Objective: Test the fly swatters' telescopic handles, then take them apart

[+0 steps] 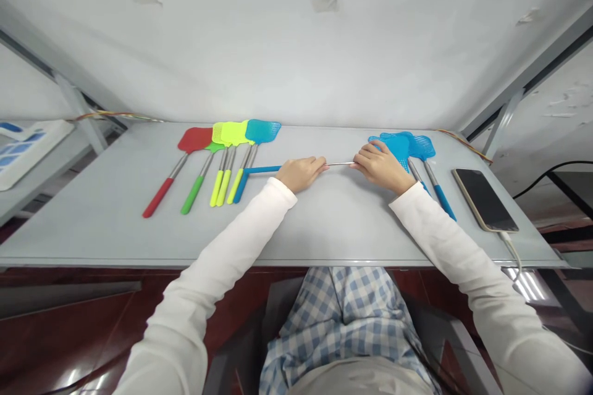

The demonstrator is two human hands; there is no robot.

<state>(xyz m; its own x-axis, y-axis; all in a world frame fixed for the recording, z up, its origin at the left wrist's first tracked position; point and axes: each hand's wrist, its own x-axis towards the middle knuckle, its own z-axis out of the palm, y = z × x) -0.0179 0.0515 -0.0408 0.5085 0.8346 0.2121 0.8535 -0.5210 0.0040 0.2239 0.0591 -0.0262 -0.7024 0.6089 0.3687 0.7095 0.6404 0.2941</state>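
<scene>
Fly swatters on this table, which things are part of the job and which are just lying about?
In use: left hand, right hand, blue-handled fly swatter between them.
Lying about: red fly swatter, green fly swatter, yellow fly swatters, other blue fly swatters, smartphone.

Nine fly swatters on the worktop (333, 222), by my count; six lie at centre left of the frame: one red (160, 196), one green (193, 194), three yellow (223, 187), one blue (262, 131); two more blue (440, 200) lie right of centre; a ninth fly swatter (262, 168) runs across the left hand (301, 174) and the right hand (382, 166); one phone (485, 200) sits at far right, with one white cable (512, 251).
</scene>
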